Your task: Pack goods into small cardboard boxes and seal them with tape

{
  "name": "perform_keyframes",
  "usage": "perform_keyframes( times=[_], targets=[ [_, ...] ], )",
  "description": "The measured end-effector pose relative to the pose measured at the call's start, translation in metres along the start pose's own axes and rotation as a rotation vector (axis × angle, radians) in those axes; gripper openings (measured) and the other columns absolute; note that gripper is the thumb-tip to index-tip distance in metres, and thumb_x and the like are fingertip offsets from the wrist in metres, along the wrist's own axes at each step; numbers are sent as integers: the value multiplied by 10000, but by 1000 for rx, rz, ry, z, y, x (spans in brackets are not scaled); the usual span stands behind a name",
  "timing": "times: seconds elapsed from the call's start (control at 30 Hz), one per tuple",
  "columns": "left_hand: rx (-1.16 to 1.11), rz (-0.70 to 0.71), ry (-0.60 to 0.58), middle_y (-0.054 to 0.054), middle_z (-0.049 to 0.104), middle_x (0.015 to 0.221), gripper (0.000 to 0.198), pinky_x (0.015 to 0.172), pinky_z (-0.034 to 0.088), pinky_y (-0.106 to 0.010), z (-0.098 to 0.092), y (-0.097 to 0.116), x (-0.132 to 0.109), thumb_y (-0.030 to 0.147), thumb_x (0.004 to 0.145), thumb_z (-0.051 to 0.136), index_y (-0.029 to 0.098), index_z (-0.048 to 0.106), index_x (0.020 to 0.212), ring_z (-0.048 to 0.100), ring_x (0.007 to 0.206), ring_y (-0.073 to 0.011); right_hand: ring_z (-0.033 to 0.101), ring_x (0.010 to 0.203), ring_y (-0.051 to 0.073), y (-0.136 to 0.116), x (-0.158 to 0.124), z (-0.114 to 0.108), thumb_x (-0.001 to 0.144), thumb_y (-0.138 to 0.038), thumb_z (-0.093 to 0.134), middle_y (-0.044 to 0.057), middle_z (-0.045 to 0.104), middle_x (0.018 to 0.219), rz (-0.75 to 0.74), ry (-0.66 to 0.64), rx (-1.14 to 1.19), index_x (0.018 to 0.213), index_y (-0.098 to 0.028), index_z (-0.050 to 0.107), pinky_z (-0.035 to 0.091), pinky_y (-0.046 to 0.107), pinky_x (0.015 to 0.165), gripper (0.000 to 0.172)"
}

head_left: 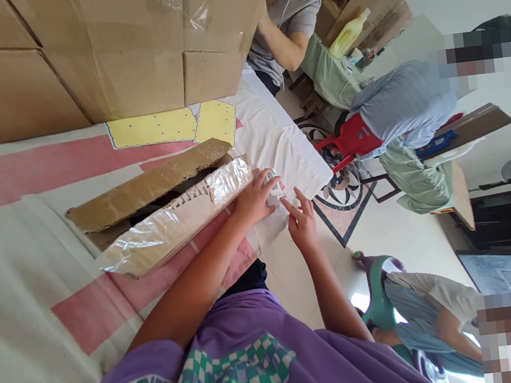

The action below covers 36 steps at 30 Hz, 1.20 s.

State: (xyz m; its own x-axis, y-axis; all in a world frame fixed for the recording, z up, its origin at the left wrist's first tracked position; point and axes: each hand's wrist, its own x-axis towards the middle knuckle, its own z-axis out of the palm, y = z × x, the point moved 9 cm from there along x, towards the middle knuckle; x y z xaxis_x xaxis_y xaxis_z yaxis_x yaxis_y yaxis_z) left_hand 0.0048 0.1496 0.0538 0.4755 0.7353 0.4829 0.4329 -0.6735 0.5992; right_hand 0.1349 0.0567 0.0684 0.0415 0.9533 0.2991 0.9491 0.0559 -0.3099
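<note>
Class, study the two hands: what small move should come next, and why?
Probably close the right hand on the small item: the left hand holds it, while the right is open, its index finger at the item's edge.

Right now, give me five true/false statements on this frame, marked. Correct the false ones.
1. The left hand holds a small pale item. True.
2. The right hand is inside the carton. False: it is outside, beside the small pale item.
3. The carton is closed all along its top. False: a dark gap runs between its upper edges.
4. Yellow sheets lie on the tablecloth by the stacked boxes. True.
5. The wearer's shirt is orange. False: it is purple.
</note>
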Motion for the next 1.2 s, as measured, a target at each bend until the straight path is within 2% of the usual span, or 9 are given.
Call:
perform_keyframes(
  times=[0.2, 0.3, 0.37, 0.47, 0.57, 0.77, 0.83, 1.03, 1.2],
  targets=[
    [1, -2, -14, -113, 504, 1494, 683, 1138, 442, -522, -2, 0, 2, 176, 722, 820, 263, 587, 1358, 447, 1412, -387, 563, 1317, 286, 11, 0, -11, 958, -246, 468, 115, 518, 1578, 108, 74, 150, 1346, -268, 707, 477, 530, 1103, 456],
    [-2, -3, -14, -108, 498, 1508, 716, 1149, 429, -526, 0, -1, 2, 192, 704, 840, 263, 579, 1368, 442, 1407, -388, 678, 1071, 261, 35, -1, -7, 949, -404, 515, 144, 684, 1346, 395, 118, 449, 1223, -221, 733, 565, 406, 819, 396],
    [-4, -8, -12, -108, 495, 1515, 727, 1155, 421, -527, 2, -3, 2, 197, 706, 841, 262, 573, 1379, 435, 1410, -388, 689, 828, 225, 49, -5, 14, 933, -542, 513, 144, 752, 1152, 651, 7, 717, 1076, -197, 744, 485, 319, 588, 439],
    [-12, -6, -3, -116, 500, 1510, 681, 1162, 412, -524, 4, -5, 1, 262, 754, 829, 252, 575, 1386, 427, 1419, -386, 637, 638, 185, 45, -6, 44, 878, -718, 520, 154, 775, 1000, 864, -269, 978, 910, -176, 740, 327, 267, 453, 585],
    [-21, 4, 12, -129, 505, 1503, 649, 1161, 409, -523, 4, -5, 1, 369, 795, 822, 239, 586, 1385, 430, 1416, -390, 618, 593, 162, 36, 2, 52, 815, -691, 656, 131, 771, 919, 871, -404, 1011, 885, -170, 751, 277, 248, 434, 533],
    [-27, -11, -14, -128, 496, 1524, 703, 1175, 405, -518, 5, -6, 2, 318, 772, 832, 225, 570, 1418, 419, 1436, -399, 580, 527, 132, 34, 10, 58, 751, -469, 739, 78, 741, 765, 916, -410, 1000, 770, -175, 723, 215, 240, 427, 295],
    [-25, -21, -29, -129, 490, 1533, 719, 1188, 398, -514, 6, -7, 2, 310, 767, 835, 214, 567, 1427, 414, 1445, -407, 563, 500, 125, 37, 10, 60, 779, -507, 713, 90, 747, 766, 957, -431, 997, 761, -167, 729, 196, 242, 419, 341],
    [-37, -36, -35, -111, 469, 1556, 719, 1216, 375, -501, 9, -10, 2, 338, 775, 843, 229, 565, 1429, 391, 1467, -390, 587, 492, 138, 42, 16, 56, 837, -881, 476, 174, 794, 922, 960, -574, 923, 812, -132, 757, 185, 252, 390, 800],
    [-68, -38, -34, -89, 459, 1555, 653, 1225, 368, -470, 10, -10, 2, 362, 814, 812, 255, 572, 1412, 369, 1486, -360, 579, 498, 120, 40, 15, 57, 756, -738, 738, 133, 777, 828, 941, -556, 909, 801, -125, 745, 206, 229, 399, 615]
  ],
)
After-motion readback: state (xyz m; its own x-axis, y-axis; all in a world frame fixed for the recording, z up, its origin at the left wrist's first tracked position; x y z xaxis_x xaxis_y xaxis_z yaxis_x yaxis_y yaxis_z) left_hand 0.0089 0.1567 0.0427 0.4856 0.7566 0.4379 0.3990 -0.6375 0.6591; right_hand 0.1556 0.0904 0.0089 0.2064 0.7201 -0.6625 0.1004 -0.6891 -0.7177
